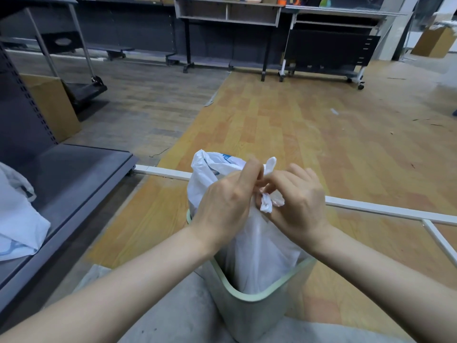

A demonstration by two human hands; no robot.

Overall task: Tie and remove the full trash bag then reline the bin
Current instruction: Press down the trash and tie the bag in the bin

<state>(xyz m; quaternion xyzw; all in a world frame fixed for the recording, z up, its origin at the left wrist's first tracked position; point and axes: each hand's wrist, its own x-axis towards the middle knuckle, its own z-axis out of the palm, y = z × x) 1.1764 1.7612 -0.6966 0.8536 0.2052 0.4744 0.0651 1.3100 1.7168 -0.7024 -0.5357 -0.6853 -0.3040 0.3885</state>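
A full white trash bag (257, 253) stands in a pale green bin (249, 308) on the wooden floor just in front of me. Its top is gathered above the rim. My left hand (225, 204) and my right hand (296, 199) meet over the bag's neck, each pinching a twisted end of the plastic. One end sticks up between my fingers and a short crumpled end hangs between my palms. The knot itself is partly hidden by my fingers.
A dark grey shelf base (74, 184) lies at the left with another white plastic bag (17, 219) on it. A cardboard box (52, 105) stands behind it. White floor strips (385, 211) run across the floor. Wheeled tables (326, 45) line the far side.
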